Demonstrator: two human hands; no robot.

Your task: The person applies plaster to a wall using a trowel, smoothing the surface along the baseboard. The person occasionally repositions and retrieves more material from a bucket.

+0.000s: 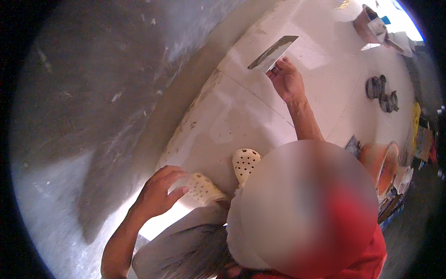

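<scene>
My right hand [285, 79] grips a steel trowel [274, 50] with grey material on its blade, held over the pale floor [251, 107] near the foot of a rough grey wall [88, 74]. My left hand [165, 188] is at the lower left with fingers loosely curved, thumb apart and nothing in it, beside the bright lower part of the wall. Below it and to the right are my two cream perforated clogs [245, 165], and my legs in grey trousers [176, 242]. A blurred round patch hides much of the lower right.
At the top right a pinkish bucket [367, 25] stands with pale items and a small blue piece. A dark tangled bundle [381, 93] lies on the right. Farther down are an orange tub [385, 162], a yellow item [416, 116] and assorted clutter along the right edge.
</scene>
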